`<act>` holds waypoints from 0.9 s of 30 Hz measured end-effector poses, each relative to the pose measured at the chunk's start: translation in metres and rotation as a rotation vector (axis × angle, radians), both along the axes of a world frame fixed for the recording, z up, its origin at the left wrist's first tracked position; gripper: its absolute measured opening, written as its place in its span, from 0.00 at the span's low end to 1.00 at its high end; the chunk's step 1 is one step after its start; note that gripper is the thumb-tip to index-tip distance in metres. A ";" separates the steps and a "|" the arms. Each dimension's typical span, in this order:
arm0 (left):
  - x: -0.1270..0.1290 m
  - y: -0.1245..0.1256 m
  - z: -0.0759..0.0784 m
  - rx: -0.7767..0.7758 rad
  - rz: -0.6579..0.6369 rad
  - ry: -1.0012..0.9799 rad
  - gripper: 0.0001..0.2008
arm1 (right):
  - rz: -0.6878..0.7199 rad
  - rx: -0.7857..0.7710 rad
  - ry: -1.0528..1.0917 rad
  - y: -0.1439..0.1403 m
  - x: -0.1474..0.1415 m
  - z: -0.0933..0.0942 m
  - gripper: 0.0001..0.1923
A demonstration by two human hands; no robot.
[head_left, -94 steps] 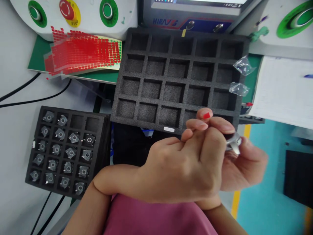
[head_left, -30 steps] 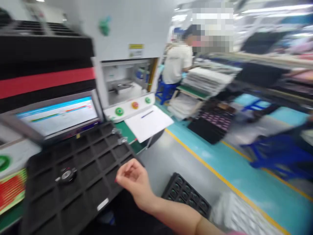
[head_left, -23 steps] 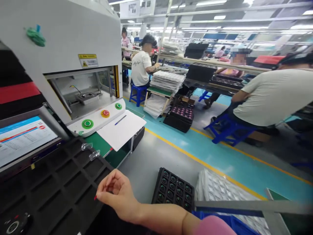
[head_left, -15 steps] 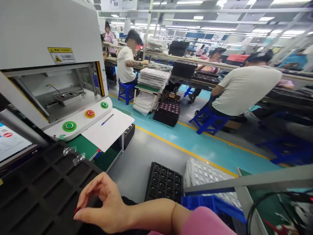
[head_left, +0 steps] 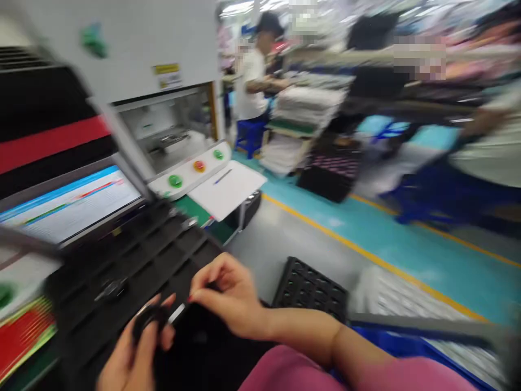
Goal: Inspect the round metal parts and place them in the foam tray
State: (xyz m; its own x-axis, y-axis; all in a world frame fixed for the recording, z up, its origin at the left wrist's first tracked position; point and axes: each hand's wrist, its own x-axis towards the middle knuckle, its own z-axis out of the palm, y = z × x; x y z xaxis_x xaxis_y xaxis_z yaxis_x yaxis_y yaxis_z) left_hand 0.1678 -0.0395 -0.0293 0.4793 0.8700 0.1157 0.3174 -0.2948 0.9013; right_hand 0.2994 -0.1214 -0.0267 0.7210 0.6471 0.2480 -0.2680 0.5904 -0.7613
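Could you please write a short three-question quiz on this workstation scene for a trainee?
1. True or false: one part already lies in the black foam tray.
2. What does the left hand hold: A) a dark round part, B) a pen, C) a paper sheet?
3. Which colour is the middle button on the machine's white panel?

Key:
1. True.
2. A; the dark round part is blurred, and the right hand pinches beside it.
3. Red, between two green ones.
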 end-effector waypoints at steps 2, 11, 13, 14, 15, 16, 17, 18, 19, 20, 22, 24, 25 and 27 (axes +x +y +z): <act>-0.012 -0.013 0.006 -0.021 0.016 -0.009 0.20 | 0.108 0.022 0.080 -0.008 -0.010 0.004 0.19; -0.011 -0.032 0.015 0.149 -0.068 -0.106 0.13 | 0.225 -0.157 -0.022 -0.008 -0.028 0.001 0.14; -0.014 -0.036 0.012 0.205 -0.079 -0.123 0.13 | 0.264 -0.175 0.011 -0.007 -0.030 0.001 0.14; -0.015 -0.036 0.011 0.227 -0.087 -0.129 0.14 | 0.279 -0.184 0.031 -0.006 -0.030 0.001 0.14; -0.015 -0.037 0.010 0.243 -0.098 -0.132 0.16 | 0.291 -0.193 0.052 -0.004 -0.030 0.002 0.13; -0.016 -0.036 0.009 0.256 -0.117 -0.136 0.18 | 0.301 -0.199 0.070 -0.003 -0.031 0.002 0.13; -0.016 -0.036 0.009 0.264 -0.144 -0.145 0.20 | 0.307 -0.201 0.084 -0.002 -0.031 0.003 0.13; -0.017 -0.035 0.008 0.264 -0.174 -0.157 0.21 | 0.313 -0.205 0.096 -0.001 -0.031 0.004 0.13; -0.017 -0.034 0.008 0.256 -0.200 -0.172 0.23 | 0.316 -0.208 0.106 0.000 -0.031 0.005 0.13; -0.017 -0.033 0.007 0.245 -0.220 -0.189 0.23 | 0.314 -0.211 0.112 0.001 -0.031 0.006 0.14; -0.016 -0.031 0.004 0.232 -0.229 -0.229 0.24 | 0.304 -0.227 0.114 0.003 -0.032 0.007 0.14; -0.015 -0.029 0.001 0.236 -0.217 -0.255 0.24 | 0.299 -0.250 0.114 0.006 -0.033 0.008 0.15; -0.015 -0.028 -0.001 0.242 -0.213 -0.260 0.24 | 0.299 -0.262 0.116 0.007 -0.034 0.007 0.16; -0.014 -0.026 -0.003 0.246 -0.206 -0.254 0.25 | 0.302 -0.281 0.112 0.009 -0.034 0.007 0.17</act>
State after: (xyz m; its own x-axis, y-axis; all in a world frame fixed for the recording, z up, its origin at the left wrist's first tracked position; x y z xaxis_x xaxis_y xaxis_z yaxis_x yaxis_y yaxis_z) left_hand 0.1540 -0.0658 -0.0321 0.5699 0.6902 0.4459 0.0057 -0.5459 0.8378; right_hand 0.2652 -0.1119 -0.0198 0.5010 0.8647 -0.0374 -0.4872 0.2461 -0.8379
